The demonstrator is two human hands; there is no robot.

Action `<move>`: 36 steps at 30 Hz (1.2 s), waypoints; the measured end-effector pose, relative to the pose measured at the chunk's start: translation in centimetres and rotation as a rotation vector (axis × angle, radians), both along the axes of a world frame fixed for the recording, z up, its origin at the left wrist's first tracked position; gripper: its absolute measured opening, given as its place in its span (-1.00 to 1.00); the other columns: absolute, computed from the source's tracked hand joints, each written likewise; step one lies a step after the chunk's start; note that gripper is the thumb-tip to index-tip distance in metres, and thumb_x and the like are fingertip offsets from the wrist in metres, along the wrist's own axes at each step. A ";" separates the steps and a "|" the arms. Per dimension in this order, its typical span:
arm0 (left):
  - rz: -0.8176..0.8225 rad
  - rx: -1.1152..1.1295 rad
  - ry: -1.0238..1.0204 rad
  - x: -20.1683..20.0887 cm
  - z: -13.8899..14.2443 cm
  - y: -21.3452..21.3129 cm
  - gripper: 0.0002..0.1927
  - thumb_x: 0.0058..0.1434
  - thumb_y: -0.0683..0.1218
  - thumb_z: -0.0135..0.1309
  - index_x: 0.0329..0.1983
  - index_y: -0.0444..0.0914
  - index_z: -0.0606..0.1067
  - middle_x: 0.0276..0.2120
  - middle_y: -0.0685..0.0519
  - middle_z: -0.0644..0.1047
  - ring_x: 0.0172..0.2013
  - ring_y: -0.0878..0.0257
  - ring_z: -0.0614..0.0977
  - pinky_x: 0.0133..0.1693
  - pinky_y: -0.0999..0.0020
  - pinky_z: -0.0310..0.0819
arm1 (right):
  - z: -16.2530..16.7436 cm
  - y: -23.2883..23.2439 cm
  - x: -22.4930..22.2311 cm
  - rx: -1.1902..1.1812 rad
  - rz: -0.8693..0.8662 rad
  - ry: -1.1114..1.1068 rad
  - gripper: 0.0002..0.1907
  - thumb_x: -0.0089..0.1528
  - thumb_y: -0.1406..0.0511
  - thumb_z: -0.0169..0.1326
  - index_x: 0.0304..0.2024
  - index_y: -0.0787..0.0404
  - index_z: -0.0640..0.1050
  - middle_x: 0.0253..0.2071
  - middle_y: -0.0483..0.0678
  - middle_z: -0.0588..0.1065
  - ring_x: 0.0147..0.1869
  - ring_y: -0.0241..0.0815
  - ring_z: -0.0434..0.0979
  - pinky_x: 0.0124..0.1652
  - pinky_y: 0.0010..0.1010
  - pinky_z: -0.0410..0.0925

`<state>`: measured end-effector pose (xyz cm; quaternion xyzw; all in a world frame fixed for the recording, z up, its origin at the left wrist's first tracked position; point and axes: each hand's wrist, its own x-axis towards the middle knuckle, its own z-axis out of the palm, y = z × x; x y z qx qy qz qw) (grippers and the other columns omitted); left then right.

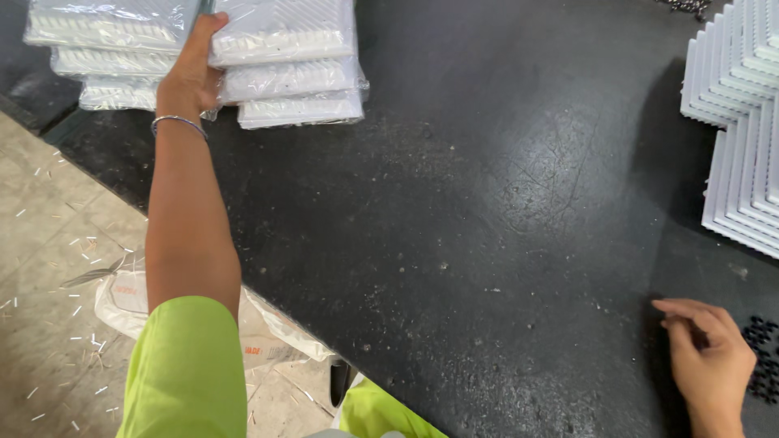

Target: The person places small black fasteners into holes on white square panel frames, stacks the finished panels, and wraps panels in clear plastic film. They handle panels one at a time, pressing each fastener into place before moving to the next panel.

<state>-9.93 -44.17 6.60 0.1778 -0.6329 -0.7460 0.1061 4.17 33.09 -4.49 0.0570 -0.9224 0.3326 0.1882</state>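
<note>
Your left hand (193, 69) lies flat, fingers together, on the plastic-wrapped packets (284, 61) stacked at the far left corner of the black table (454, 211), pressing rather than clamping. The packets' long sides run across you. Your right hand (710, 357) rests loosely curled, holding nothing, beside small black parts (764, 357) near the table's right edge. Bare tabletop lies between.

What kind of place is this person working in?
Probably a small factory or packing workshop. Stacks of white panels sealed in clear bags sit on a worn black table, more unwrapped white panels are fanned out at the far right, and offcuts litter the tiled floor.
</note>
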 end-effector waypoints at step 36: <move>0.173 -0.533 0.087 -0.5 7.7 21.5 -0.23 -0.10 0.20 0.47 -0.24 -0.61 0.52 -0.25 -0.20 0.60 -0.20 0.05 0.67 -0.18 0.24 0.53 | 3.0 0.6 1.5 -0.123 0.036 0.088 -0.81 0.31 0.49 0.06 -0.12 0.22 0.66 -0.10 -0.04 0.58 -0.22 -0.22 0.62 -0.18 -0.44 0.44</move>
